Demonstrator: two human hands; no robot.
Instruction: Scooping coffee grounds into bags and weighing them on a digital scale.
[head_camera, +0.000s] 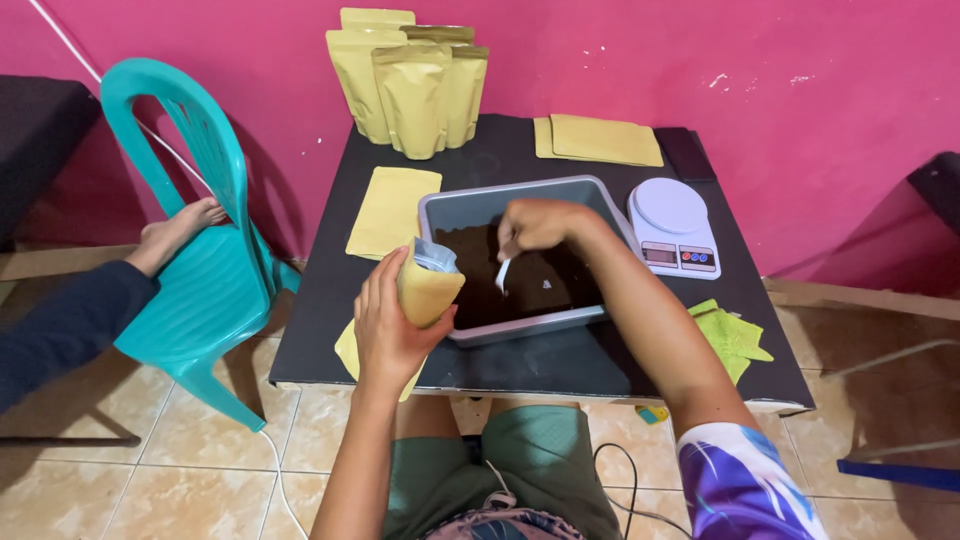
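My left hand (388, 325) holds an open gold stand-up pouch (430, 285) upright at the near left corner of a grey tray (520, 194). The tray holds dark brown powder (530, 285). My right hand (540, 224) hovers over the tray and grips a small white spoon (502, 274) whose tip dips toward the powder, just right of the pouch's mouth.
The low black table (540, 365) also carries a white digital scale (673, 226), flat gold pouches (392, 210) (598, 139), several upright filled pouches (412, 88) by the pink wall, and green sachets (732, 338). A teal plastic chair (195, 250) stands left, with another person's foot (176, 232) on it.
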